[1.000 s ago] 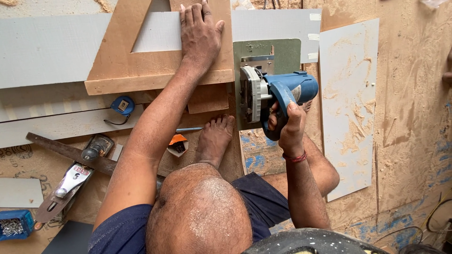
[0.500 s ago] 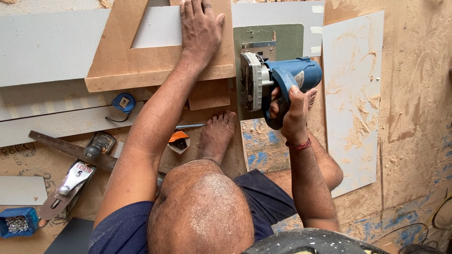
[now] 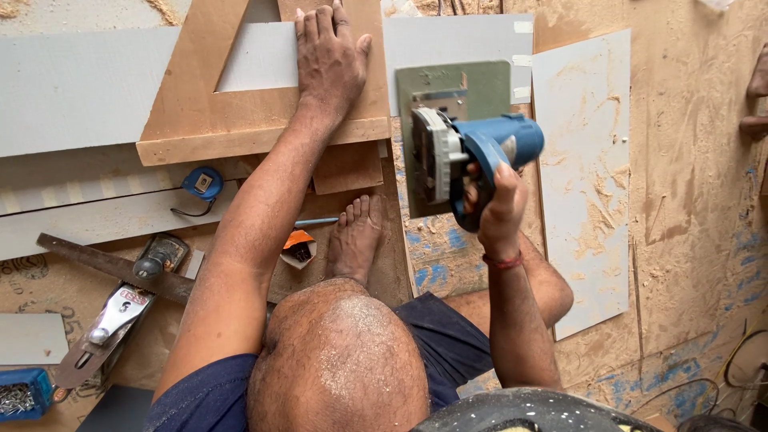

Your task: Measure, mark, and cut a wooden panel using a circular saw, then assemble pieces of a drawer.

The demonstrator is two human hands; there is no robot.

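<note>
My left hand (image 3: 328, 60) lies flat, fingers spread, on a brown wooden angle frame (image 3: 192, 120) that rests across a long grey board (image 3: 80, 88). My right hand (image 3: 500, 208) grips the handle of a blue electric circular saw (image 3: 472, 152). The saw's grey-green base plate (image 3: 452, 80) sits against the right edge of the frame, over the grey board. My bare foot (image 3: 356, 240) rests on the wooden floor sheet below the frame.
On the left lie a blue tape measure (image 3: 200, 182), a hand plane (image 3: 120, 312), a dark metal bar (image 3: 88, 260) and a blue box of screws (image 3: 20, 394). A dusty white panel (image 3: 584, 184) lies to the right. Another person's hand (image 3: 756, 104) shows at the right edge.
The saw and my right hand shift only slightly against the frame's edge. My left hand stays pressed on the frame.
</note>
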